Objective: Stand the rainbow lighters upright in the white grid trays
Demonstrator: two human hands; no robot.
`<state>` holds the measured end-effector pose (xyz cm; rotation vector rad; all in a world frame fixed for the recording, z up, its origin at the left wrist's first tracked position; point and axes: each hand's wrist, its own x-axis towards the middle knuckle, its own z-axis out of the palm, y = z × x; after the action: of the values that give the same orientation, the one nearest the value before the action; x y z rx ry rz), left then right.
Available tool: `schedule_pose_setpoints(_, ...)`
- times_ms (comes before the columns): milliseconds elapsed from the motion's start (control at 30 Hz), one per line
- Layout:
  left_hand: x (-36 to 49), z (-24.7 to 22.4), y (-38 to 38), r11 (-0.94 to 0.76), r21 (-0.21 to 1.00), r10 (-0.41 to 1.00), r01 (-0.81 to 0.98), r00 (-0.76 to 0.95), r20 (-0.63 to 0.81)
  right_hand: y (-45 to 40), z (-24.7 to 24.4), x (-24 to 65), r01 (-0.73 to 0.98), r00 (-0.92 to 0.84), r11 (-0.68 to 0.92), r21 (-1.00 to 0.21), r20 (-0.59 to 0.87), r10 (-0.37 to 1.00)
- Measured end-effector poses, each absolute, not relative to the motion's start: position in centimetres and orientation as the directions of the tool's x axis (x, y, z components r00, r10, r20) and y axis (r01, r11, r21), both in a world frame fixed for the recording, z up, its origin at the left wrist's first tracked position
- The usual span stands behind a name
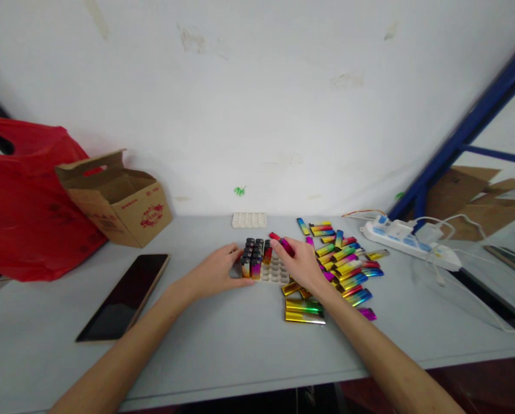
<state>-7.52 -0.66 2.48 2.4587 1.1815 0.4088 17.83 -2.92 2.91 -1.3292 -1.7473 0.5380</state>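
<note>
Several lighters with black tops stand upright in rows in the left part of a white tray (275,271) with small compartments. My left hand (216,270) is around the tray's left end, thumb at the front corner and fingers bent along the side. Over the tray's right part, my right hand (303,261) pinches a red and purple lighter (287,247), which is tilted; its lower end is hidden by the fingers. Close by on the right lies a loose pile of shiny multicoloured lighters (348,265), partly under my right wrist.
Against the wall lies a second white tray (249,220). To the left are a dark-screened tablet (123,299), an open cardboard box (132,210) and a red plastic bag (29,201). A power strip (412,244) with cables lies on the right.
</note>
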Motion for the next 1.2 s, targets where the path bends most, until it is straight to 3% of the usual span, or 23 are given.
schedule_pose_setpoints(133, -7.5, 2.3, -0.5, -0.57, 0.462, 0.793, 0.679, 0.602, 0.094, -3.6, 3.4, 17.2, 0.645, -0.08, 0.318, -0.695, 0.353, 0.932)
schedule_pose_setpoints(333, -7.6, 2.3, -0.5, -0.578, 0.464, 0.787, 0.671, 0.609, 0.099, -3.7, 3.5, 17.1, 0.625, -0.104, 0.318, -0.713, 0.328, 0.939)
schedule_pose_setpoints(600, -7.6, 2.3, -0.6, -0.574, 0.47, 0.789, 0.671, 0.606, 0.1, -3.7, 3.8, 17.6, 0.621, -0.131, 0.41, -0.668, 0.428, 0.894)
schedule_pose_setpoints(867, -7.6, 2.3, -0.6, -0.559, 0.443, 0.803, 0.701, 0.592, 0.076, -3.5, 3.8, 18.5, 0.682, -0.31, 0.59, -0.432, 0.56, 0.768)
schedule_pose_setpoints(1200, -7.7, 1.9, -0.4, -0.596, 0.447, 0.781, 0.667, 0.611, 0.13, -2.8, 3.1, 19.1, 0.735, -0.393, 0.528, -0.425, 0.368, 0.843)
